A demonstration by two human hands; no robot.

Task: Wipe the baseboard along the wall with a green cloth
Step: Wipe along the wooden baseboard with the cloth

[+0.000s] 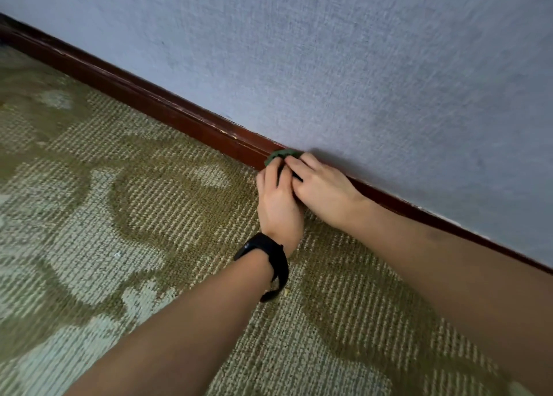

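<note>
A dark red-brown baseboard [167,108] runs diagonally from the upper left to the right edge, at the foot of a pale blue-grey textured wall [359,66]. A small bunched green cloth [282,154] is pressed against the baseboard near the middle of the view. My left hand [278,201], with a black band on its wrist, and my right hand [321,186] both hold the cloth, fingers curled over it. Most of the cloth is hidden under my fingers.
Olive and pale green patterned carpet [149,216] covers the floor up to the baseboard. The baseboard's top edge shows small chips of worn paint [223,129]. Both forearms reach in from the bottom and right of the view.
</note>
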